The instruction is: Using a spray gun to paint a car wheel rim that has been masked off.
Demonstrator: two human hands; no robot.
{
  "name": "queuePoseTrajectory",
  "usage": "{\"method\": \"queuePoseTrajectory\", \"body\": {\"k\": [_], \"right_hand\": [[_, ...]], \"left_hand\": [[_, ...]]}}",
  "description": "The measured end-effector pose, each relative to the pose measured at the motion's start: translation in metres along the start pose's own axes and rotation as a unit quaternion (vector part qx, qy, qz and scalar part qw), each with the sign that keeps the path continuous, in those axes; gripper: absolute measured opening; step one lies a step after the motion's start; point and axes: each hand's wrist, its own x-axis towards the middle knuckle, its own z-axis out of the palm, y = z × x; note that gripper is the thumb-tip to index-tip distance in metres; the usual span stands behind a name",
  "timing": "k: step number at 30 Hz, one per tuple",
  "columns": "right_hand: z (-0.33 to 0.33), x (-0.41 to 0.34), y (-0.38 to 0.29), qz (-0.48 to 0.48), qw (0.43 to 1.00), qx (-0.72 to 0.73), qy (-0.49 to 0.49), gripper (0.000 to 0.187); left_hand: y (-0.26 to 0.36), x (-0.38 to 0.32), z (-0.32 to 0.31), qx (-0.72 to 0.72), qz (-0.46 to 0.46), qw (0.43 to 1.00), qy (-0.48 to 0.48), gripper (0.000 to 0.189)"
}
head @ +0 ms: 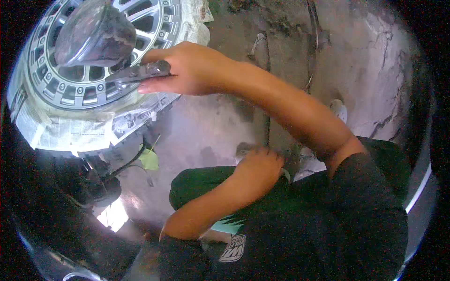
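My right hand (191, 68) reaches out and grips a spray gun (140, 72). The gun's rounded, paint-smeared metal cup (95, 38) hangs in front of a silver alloy wheel (81, 90) and hides part of its spokes. Sheets of newspaper (84, 131) ring the wheel's rim and cover the tyre. My left hand (260, 165) is down near my knee, with its back towards me. Its fingers point away, and whatever lies under them is hidden.
Cracked, stained concrete floor (214, 123) spreads before me. A green leaf (149, 158) sits beside a thin dark hose or stem below the wheel. Dark bodywork (77, 228) curves along the lower left. Dark grooves run across the floor at the upper right.
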Motion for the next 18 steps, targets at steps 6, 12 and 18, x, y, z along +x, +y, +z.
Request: {"method": "queuePoseTrajectory", "body": {"k": [6, 12, 18], "right_hand": [[0.011, 0.004, 0.005, -0.034, 0.999, 0.007, -0.018, 0.049], [0.015, 0.004, 0.013, -0.029, 0.999, -0.011, -0.010, 0.050], [0.015, 0.002, 0.014, -0.028, 0.999, -0.008, -0.013, 0.051]], "left_hand": [[-0.002, -0.002, 0.001, 0.007, 0.003, 1.000, 0.027, 0.031], [0.000, 0.002, -0.007, 0.000, -0.008, 1.000, 0.019, 0.029], [-0.001, 0.004, -0.005, -0.001, -0.009, 0.999, 0.033, 0.027]]}}
